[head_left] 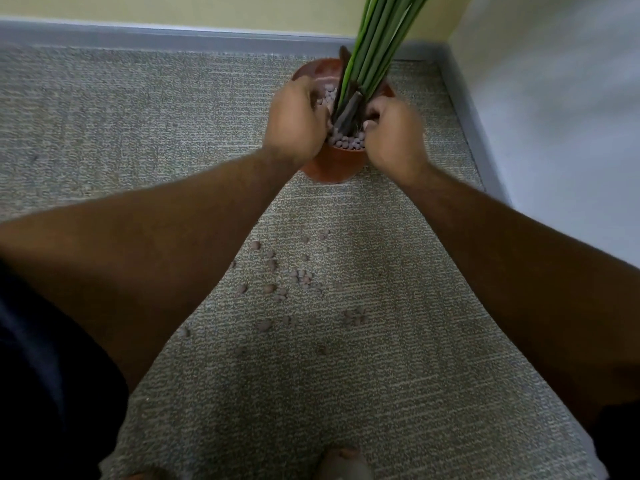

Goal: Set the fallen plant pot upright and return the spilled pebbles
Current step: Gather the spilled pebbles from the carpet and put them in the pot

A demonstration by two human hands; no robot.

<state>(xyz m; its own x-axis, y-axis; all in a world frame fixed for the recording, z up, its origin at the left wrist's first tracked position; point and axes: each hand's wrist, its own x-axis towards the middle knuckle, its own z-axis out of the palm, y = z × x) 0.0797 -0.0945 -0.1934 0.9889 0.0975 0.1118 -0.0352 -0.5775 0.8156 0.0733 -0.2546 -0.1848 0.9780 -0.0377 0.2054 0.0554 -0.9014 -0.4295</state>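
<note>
The terracotta plant pot (334, 166) stands upright on the carpet near the room's corner. Long green leaves (381, 36) rise from it, and brown pebbles (346, 140) fill its top. Both my hands are over the pot's mouth. My left hand (298, 119) covers the pot's left rim, back up, its fingers bent down into the pot and hidden. To the right of the stems, my right hand (394, 133) has its fingers curled inward, pinching what looks like a few pebbles. Several spilled pebbles (294, 278) lie scattered on the carpet between my forearms.
The grey-green carpet (173, 116) runs to a grey skirting board (173, 32) at the back and a white wall (554, 116) on the right. My toes (341, 462) show at the bottom edge, and dark clothing (41, 375) fills the lower left.
</note>
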